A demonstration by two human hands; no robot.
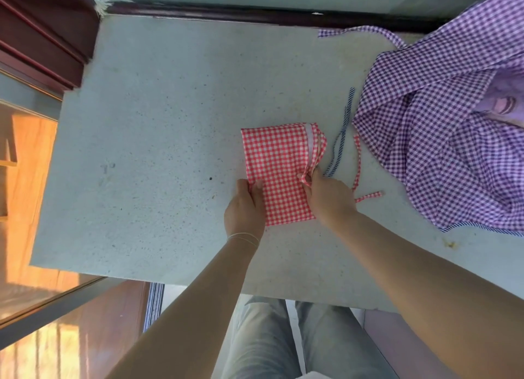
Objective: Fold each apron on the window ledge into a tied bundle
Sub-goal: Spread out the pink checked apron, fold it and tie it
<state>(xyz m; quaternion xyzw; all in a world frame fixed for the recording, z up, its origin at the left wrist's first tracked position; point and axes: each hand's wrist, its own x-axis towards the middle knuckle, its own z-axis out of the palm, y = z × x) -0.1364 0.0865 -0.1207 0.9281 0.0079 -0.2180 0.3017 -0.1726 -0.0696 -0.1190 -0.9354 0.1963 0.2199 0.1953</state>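
No readable brand, label or writing is seen on any item. A dark curved mark is seen on a lilac patch (503,102) inside the purple cloth, but it cannot be read.

Surface: a pale grey speckled stone window ledge (158,140), lightly stained, with one small dark spot left of the folded cloth. It is bounded at the far edge by a dark brown window frame (255,13), with dark red-brown wooden trim (42,35) at the far left corner. Orange-lit wooden flooring (31,197) and a glass panel edge are seen to the left, below ledge level. Grey trouser legs (272,339) are seen below the near edge of the ledge.

Task item: a red-and-white gingham apron (279,166), folded into a flat rectangle, is laid on the ledge right of centre. Its layered edges and white inner band are exposed at the right end. Its red gingham tie strap (358,163) is trailed loose on the ledge to the right.

The left hand (245,208) is closed on the apron's near-left edge, fabric pinched under the thumb. The right hand (329,197) is clenched on a gathered bunch of cloth at the near-right edge.

A crumpled purple-and-white gingham apron (442,140) is heaped at the right, its strap stretched along the far edge. A thin blue-and-white striped tie (341,134) is laid between the two aprons, touching neither hand.
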